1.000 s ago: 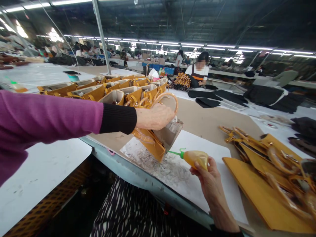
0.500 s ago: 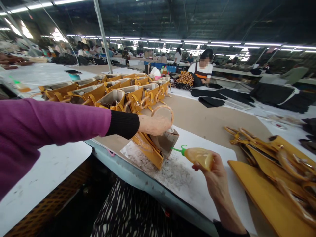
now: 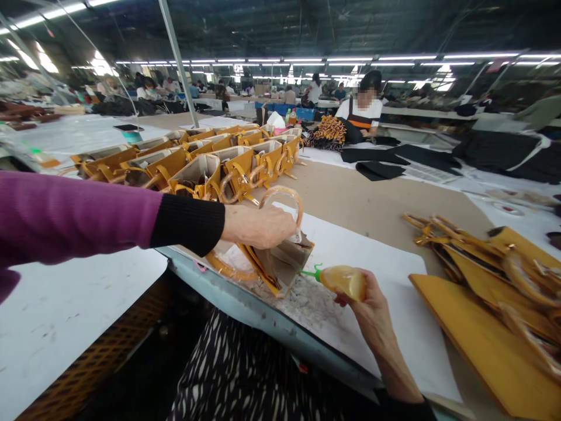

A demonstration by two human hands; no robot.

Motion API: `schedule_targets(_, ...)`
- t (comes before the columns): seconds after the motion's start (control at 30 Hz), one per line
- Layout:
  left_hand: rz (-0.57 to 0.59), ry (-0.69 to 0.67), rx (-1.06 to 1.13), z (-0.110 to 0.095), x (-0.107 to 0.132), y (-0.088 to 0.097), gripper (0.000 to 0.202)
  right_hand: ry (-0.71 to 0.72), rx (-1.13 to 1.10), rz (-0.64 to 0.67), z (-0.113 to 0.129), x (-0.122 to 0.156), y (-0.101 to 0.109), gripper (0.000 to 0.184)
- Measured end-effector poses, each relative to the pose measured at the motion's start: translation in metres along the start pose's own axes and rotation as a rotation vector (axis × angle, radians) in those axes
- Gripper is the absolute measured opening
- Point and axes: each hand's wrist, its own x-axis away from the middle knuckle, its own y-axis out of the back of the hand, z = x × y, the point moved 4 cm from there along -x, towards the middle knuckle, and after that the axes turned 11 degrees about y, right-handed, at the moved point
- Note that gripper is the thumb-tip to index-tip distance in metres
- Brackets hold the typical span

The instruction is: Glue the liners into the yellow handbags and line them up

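My left hand (image 3: 267,227) is closed on the upper edge of a mustard-yellow handbag (image 3: 287,263), which lies tilted on the white sheet with its grey-brown lining facing right. A ring-shaped handle wrapped in clear film stands up behind my fingers, and another hangs on the near side. In my right hand (image 3: 368,295) is a squeeze bottle (image 3: 342,282) of yellowish liquid, held on its side. Its green nozzle points left, with the tip at the edge of the bag's lining; whether they touch I cannot tell.
Rows of yellow handbags (image 3: 197,169) stand at the back left. Flat yellow bag pieces with handles (image 3: 482,304) are piled on the right. Black panels (image 3: 379,169) lie farther back, near a co-worker (image 3: 362,111). The table's near edge (image 3: 245,313) runs just below the bag.
The bag has turned, so more of its lining and the near handle now show. My right hand has brought the bottle slightly left and down, its nozzle nearer the lining's edge.
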Motion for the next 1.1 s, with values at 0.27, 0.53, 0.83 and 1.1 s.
schedule_targets(0.27,0.016,0.083,0.013,-0.007,0.017,-0.021,0.021,-0.09,-0.117,-0.107,-0.011,0.004,0.004,0.045)
schedule_targets(0.53,-0.172,0.05,0.042,-0.005,0.026,-0.041,0.025,-0.12,-0.117,-0.089,-0.021,0.006,0.0,0.043)
schedule_targets(0.83,-0.231,0.088,0.062,0.0,0.026,-0.048,0.02,-0.186,-0.146,-0.014,-0.016,0.019,-0.005,0.039)
schedule_targets(1.1,-0.291,0.099,0.077,-0.001,0.038,-0.051,0.021,-0.239,-0.221,0.018,-0.019,0.029,-0.007,0.04)
